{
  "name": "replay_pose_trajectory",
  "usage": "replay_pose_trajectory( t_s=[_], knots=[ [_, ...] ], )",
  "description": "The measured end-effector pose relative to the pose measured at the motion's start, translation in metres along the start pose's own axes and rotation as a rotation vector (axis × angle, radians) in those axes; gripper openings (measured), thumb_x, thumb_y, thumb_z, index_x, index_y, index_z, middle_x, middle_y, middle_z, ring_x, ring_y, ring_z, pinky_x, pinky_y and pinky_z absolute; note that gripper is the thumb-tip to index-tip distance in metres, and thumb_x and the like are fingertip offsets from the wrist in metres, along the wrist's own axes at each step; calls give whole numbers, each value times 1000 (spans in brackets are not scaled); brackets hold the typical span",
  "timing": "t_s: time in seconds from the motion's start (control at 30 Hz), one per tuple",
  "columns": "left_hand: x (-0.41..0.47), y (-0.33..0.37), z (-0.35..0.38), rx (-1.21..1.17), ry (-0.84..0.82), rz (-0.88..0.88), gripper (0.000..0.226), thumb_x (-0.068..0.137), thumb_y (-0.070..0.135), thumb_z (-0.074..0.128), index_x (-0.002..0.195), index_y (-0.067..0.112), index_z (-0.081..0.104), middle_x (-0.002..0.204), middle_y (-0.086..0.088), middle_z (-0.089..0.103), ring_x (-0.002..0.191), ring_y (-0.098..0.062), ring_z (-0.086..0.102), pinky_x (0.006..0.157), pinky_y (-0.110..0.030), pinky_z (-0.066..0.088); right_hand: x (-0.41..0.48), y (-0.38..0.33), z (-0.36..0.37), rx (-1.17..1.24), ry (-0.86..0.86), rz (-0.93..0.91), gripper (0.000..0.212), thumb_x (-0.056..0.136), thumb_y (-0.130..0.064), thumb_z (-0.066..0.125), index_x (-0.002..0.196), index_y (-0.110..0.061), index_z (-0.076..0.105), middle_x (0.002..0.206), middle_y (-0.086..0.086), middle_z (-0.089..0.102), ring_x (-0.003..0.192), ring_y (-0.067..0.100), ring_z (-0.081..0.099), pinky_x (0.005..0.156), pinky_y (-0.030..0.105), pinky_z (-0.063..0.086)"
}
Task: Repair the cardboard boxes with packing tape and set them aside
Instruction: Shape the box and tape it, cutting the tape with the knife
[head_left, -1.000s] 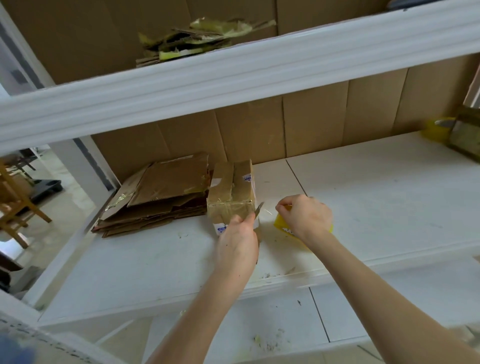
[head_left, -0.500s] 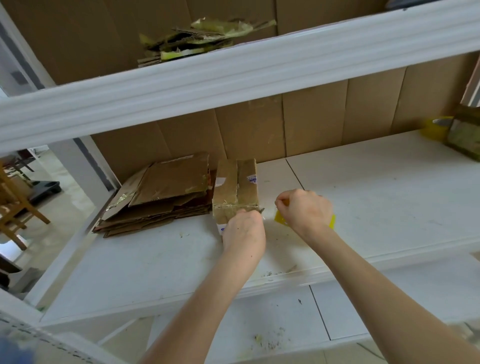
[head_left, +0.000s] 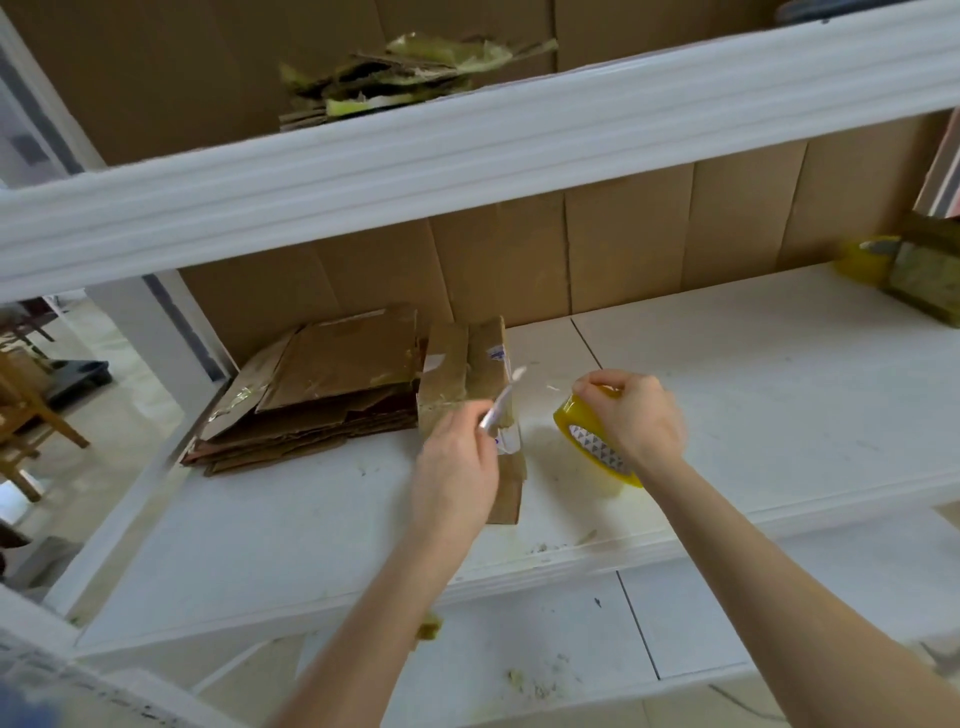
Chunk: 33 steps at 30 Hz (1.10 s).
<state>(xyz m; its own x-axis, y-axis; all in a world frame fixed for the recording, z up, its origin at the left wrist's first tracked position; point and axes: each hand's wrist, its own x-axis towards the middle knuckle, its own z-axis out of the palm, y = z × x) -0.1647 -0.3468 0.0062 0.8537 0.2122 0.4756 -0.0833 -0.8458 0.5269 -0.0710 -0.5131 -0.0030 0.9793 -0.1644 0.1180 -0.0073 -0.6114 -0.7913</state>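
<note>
A small flattened cardboard box (head_left: 462, 371) lies on the white shelf (head_left: 727, 374), its near end under my left hand (head_left: 457, 467). That hand grips a thin silvery blade (head_left: 501, 402) that points up and to the right over the box's right edge. My right hand (head_left: 636, 415) holds a yellow roll of packing tape (head_left: 587, 441), tilted on edge just right of the box. A clear strip of tape covers the box's near right side.
A stack of flattened cardboard boxes (head_left: 322, 389) lies left of the small box. Torn cardboard scraps (head_left: 415, 67) sit on the upper shelf. A second yellow tape roll (head_left: 865, 260) and a box (head_left: 930, 270) stand at the far right. Brown cardboard lines the back.
My right hand lifted the tape roll up and to the right, away from the box. My left hand swung the blade upward off the box's edge; the tape strip looks severed.
</note>
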Motion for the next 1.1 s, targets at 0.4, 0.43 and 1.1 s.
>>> replay_pose_trajectory(
  t_s=[0.4,0.43,1.1],
  knots=[
    [-7,-189,-37,227,-34,-501,38,97,6,38,130,12,54,109,-14,55,81,-23,51,71,-34,43,-2,-3,32,11,67,-10,20,85,-52,61,97,-40,71,92,-5,61,83,22,56,72,34,52],
    [-10,-200,-37,252,-60,-532,39,97,5,36,132,13,52,108,-14,54,80,-23,50,71,-36,45,-3,-4,34,15,69,-11,20,85,-52,61,97,-40,71,94,-5,62,83,21,56,71,33,52],
    [56,9,21,-402,-289,-25,21,85,26,70,88,32,50,80,12,68,77,1,61,69,-17,45,-24,0,-1,217,40,-76,20,78,-46,70,65,-60,63,85,-15,69,83,10,62,75,28,51]
  ],
)
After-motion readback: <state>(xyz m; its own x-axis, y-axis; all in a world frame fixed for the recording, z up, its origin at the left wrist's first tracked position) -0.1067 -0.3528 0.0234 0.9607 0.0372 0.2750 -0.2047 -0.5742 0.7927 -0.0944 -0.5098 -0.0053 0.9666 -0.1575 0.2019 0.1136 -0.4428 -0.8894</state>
